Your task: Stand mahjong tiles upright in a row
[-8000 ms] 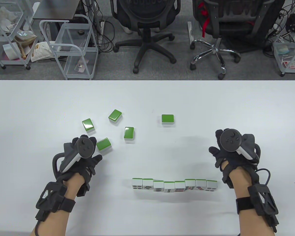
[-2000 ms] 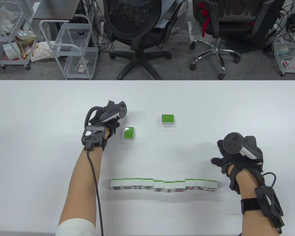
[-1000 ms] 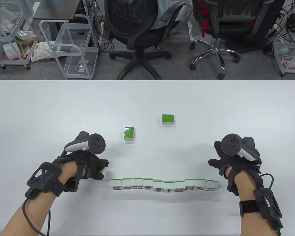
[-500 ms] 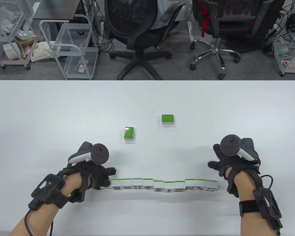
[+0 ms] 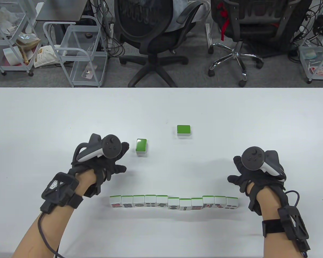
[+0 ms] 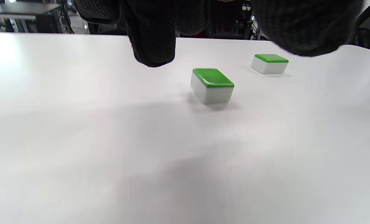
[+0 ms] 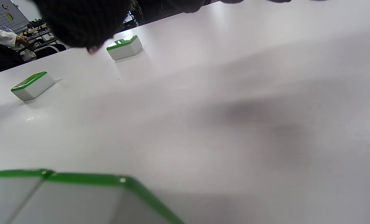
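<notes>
Table view: eleven upright mahjong tiles [image 5: 173,202] are lined near the front edge; two face-down tiles [image 5: 141,146] lie beyond. Left hand [image 5: 103,164] and right hand [image 5: 251,170] are spread, holding nothing.

Left wrist view: gloved fingers [image 6: 154,34] hang above the nearer face-down tile [image 6: 212,85], apart.

Right wrist view: the row's end [image 7: 63,199] is blurred.

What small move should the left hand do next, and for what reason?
Probably the left hand should reach a little forward and right to grip the nearer flat tile. Its fingers hang open just short of that tile, which lies green side up, while the row already stands and another flat tile waits farther off.
</notes>
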Demonstrator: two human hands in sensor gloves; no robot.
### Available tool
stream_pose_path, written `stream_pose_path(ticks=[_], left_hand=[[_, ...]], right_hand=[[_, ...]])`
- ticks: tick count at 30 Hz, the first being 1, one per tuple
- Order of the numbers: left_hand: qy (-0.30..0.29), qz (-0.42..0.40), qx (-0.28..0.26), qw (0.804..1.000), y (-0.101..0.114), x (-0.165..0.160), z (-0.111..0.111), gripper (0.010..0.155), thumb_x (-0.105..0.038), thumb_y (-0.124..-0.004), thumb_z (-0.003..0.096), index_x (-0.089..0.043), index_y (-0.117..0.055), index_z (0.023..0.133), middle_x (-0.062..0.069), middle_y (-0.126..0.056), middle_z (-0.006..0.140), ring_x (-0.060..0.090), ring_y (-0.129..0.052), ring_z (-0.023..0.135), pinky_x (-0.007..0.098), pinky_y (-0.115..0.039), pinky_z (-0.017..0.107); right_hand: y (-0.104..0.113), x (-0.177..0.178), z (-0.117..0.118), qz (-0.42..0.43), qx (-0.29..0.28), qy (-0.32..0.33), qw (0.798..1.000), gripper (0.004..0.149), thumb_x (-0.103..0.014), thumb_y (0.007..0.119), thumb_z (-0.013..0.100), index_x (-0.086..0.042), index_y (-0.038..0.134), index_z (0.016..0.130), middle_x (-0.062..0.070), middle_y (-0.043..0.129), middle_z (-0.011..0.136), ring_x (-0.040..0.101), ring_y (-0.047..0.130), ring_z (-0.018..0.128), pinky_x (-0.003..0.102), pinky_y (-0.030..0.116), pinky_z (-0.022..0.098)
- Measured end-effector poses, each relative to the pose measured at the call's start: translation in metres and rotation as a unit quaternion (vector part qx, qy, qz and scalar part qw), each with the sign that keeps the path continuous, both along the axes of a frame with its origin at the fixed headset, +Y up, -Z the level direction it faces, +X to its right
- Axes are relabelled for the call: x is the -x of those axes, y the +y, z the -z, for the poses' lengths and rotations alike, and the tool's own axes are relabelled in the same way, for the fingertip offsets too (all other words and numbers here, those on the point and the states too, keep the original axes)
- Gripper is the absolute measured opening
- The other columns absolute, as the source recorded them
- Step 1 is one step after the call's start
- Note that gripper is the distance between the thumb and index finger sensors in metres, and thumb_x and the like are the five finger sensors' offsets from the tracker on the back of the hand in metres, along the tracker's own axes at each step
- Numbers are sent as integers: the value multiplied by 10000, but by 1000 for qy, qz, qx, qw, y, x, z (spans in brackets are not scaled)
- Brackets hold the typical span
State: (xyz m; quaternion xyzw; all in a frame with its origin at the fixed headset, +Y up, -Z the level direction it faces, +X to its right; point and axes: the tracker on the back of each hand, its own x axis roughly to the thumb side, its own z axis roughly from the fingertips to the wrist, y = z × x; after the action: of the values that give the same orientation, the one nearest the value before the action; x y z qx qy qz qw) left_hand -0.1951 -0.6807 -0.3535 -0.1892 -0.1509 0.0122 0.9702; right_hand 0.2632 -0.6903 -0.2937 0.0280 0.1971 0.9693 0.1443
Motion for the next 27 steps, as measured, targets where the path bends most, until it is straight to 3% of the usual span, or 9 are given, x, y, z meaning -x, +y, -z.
stream_pose_path(ticks=[7, 14, 17, 21, 27], left_hand=[[-4, 122, -12, 992, -24, -60, 43, 884, -606, -789, 225, -456, -327, 962, -182, -456, 1110, 161, -794, 977, 469, -612, 761], [15, 162, 1, 987, -60, -78, 70, 862, -610, -792, 218, -488, -345, 945, -221, -415, 1113, 141, -851, 945, 449, -658, 744], [12, 171, -2, 985, -70, -83, 74, 829, -601, -802, 219, -500, -392, 933, -238, -493, 1092, 121, -904, 887, 432, -690, 725], [-4, 198, -50, 979, -71, -89, 74, 796, -571, -839, 212, -501, -480, 918, -240, -650, 1037, 76, -970, 811, 393, -740, 704], [-15, 171, -9, 985, -64, -82, 67, 790, -516, -831, 211, -426, -521, 932, -150, -704, 1028, 102, -1020, 752, 408, -769, 680]], right_hand=[[-1, -1, 0, 1, 0, -4, 1000, 838, -492, 790, 313, -97, 472, 981, 261, 355, 1054, 610, 422, 923, 719, 501, 587], [-1, -2, 1, 1, -2, -2, 1000, 838, -492, 790, 313, -98, 472, 981, 259, 355, 1054, 609, 424, 923, 718, 502, 588], [0, -4, 1, 4, -3, -4, 1000, 839, -490, 791, 313, -95, 472, 981, 261, 354, 1054, 612, 423, 922, 718, 502, 587], [-1, -6, 2, 1, -2, -5, 1000, 839, -488, 793, 314, -93, 473, 981, 262, 354, 1054, 618, 421, 918, 719, 502, 586], [0, -6, 2, 2, -4, -4, 1000, 838, -489, 791, 315, -91, 474, 980, 261, 355, 1053, 614, 425, 920, 718, 504, 586]])
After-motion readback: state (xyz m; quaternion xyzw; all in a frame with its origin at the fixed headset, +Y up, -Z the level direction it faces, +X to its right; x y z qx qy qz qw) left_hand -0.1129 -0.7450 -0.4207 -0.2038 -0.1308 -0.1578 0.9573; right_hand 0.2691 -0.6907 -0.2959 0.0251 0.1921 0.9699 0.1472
